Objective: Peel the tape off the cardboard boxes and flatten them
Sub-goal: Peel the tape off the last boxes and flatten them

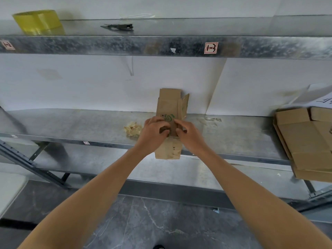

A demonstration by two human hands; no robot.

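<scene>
Both hands are on the cardboard box (170, 105), which lies on the metal shelf (71, 123) with its near end past the shelf edge. The left hand (154, 130) and right hand (187, 134) grip its middle, fingers curled; cannot tell if they pinch tape. A crumpled tape wad (133, 129) sits just left of the left hand. Flattened boxes (305, 141) lie well right of the right hand.

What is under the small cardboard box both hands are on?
The metal shelf carries the box; its near end juts past the shelf's front edge. The left hand and right hand cover its middle, so anything beneath cannot be seen.
</scene>
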